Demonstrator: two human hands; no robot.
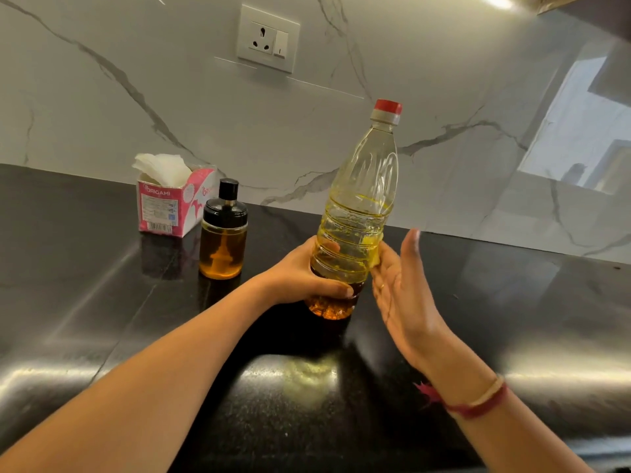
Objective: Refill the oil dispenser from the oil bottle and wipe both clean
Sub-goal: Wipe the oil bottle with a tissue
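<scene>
Our left hand (304, 278) grips the bottle (362, 199) low on its body, the fingers curled round the far side and the thumb lying across the front. The bottle is clear plastic with ribs, leans with its top to the right and away from us, and its red cap (387, 107) is on. Yellow oil fills the lower part, and it looks amber at the base. The base is at the middle of the counter (512, 302); we cannot tell whether it rests on the dark stone or hangs just above it.

Our right hand (403, 295) is spread flat, fingers straight and thumb up, palm turned to the bottle's right side. Its fingertips (384, 257) are at the plastic, touching or very nearly so. It holds nothing. A red thread (478, 404) circles that wrist.

The dispenser (223, 247) stands upright on the counter just left of the bottle and apart from it. It is a glass jar with a black lid (225, 209) and is partly filled with amber oil.

Behind it and to the left, near the counter's back edge, sits a pink and white box (167, 209) with a white tissue (164, 167) sticking out of the top. The marble wall (444, 80) rises from that edge and carries a white socket (268, 37).
</scene>
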